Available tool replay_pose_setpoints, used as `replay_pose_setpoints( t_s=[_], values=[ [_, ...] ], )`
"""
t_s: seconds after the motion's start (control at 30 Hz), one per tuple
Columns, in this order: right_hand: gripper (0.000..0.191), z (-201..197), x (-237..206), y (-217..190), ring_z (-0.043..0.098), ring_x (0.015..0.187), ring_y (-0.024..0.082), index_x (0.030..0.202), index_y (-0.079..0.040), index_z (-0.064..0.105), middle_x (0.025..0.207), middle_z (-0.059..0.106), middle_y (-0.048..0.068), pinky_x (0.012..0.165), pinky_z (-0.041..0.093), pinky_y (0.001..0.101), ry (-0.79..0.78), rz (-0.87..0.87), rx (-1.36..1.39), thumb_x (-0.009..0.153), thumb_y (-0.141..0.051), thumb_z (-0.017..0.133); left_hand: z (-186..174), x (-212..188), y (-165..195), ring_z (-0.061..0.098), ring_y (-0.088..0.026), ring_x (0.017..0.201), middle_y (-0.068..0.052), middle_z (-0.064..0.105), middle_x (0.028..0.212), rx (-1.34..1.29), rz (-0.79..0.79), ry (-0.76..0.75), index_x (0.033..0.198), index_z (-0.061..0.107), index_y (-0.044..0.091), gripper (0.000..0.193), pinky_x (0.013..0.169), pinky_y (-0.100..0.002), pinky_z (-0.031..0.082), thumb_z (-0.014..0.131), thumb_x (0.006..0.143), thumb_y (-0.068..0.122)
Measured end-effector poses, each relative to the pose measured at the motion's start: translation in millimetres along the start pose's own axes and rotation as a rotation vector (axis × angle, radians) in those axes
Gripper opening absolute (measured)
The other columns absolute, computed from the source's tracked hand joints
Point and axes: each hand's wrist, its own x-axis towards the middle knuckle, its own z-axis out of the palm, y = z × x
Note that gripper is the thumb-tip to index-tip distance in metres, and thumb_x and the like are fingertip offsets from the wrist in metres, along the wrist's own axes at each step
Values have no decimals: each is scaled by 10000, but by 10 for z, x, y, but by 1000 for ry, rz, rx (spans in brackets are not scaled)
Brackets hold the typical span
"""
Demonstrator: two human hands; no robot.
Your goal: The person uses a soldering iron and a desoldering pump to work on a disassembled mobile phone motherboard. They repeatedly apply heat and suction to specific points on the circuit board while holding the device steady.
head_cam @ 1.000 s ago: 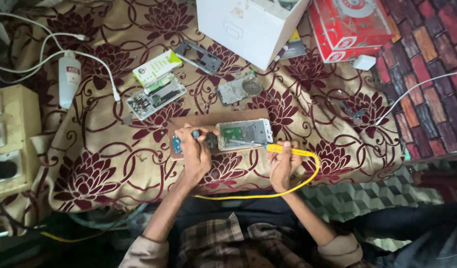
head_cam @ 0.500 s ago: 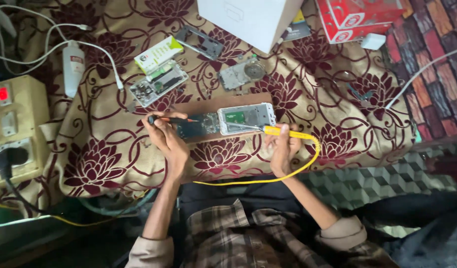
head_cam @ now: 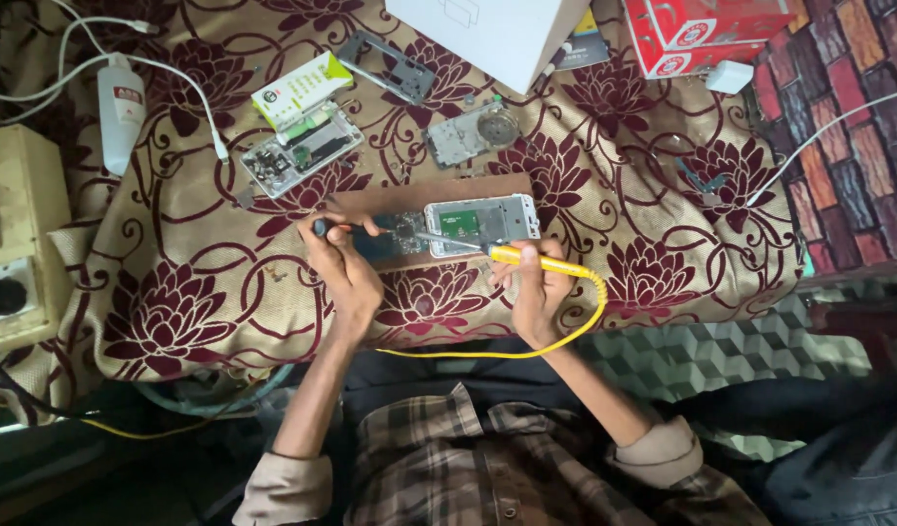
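An opened phone (head_cam: 479,224) with its circuit board exposed lies on a brown board (head_cam: 438,191) over the flowered cloth. My right hand (head_cam: 534,292) grips a yellow-handled soldering iron (head_cam: 528,258) whose metal tip points left onto the phone's board. A yellow cord (head_cam: 526,346) loops from the iron below my wrist. My left hand (head_cam: 339,263) pinches a thin dark-handled tool (head_cam: 343,228) at the phone's left end.
Several phone parts lie beyond: a frame (head_cam: 382,64), a clear-cased part (head_cam: 300,151), a round-cornered board (head_cam: 473,131). A white box (head_cam: 487,34) and a red box (head_cam: 706,29) stand at the back. A white bottle (head_cam: 120,107) and a power strip (head_cam: 15,244) are on the left.
My left hand has shifted left from over the phone's left end, holding its thin tool. The right hand keeps the soldering iron at the phone. The camera view has drifted slightly.
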Motion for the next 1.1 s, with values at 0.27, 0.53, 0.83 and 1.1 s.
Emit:
replay_pose_setpoints(
  t_s=[0.27, 0.53, 0.83, 1.1],
  values=[
    [236, 62, 128, 106, 630, 586, 130, 1023, 20, 538, 709, 659, 109, 553, 457, 235, 5, 58, -39, 1131, -168, 445, -4, 6, 21, 629, -161, 798, -102, 602, 876, -3, -52, 18, 1127, 400, 25, 314, 770, -307, 527, 295, 1189, 314],
    [234, 22, 156, 167, 632, 556, 108, 966, 19, 550, 694, 664, 108, 495, 447, 218, -32, 53, -78, 1101, -159, 481, 3, 11, 66, 634, -185, 811, -123, 586, 896, 2, -40, 14, 1121, 394, 20, 293, 785, -325, 529, 284, 1190, 282],
    [211, 20, 225, -13, 645, 615, 104, 965, 18, 569, 727, 665, 99, 562, 538, 241, -153, 21, -90, 1101, -136, 525, -19, 21, 116, 615, -191, 818, -137, 613, 884, 95, -33, -1, 1112, 391, 16, 286, 830, -339, 483, 277, 1190, 266],
    [290, 292, 410, -522, 589, 489, 80, 756, -48, 515, 613, 613, 26, 432, 443, 246, -242, -358, -486, 992, -68, 682, -19, 3, 116, 595, -182, 830, -98, 633, 877, 108, -91, 13, 1116, 408, 35, 294, 858, -350, 464, 286, 1179, 296]
  ],
)
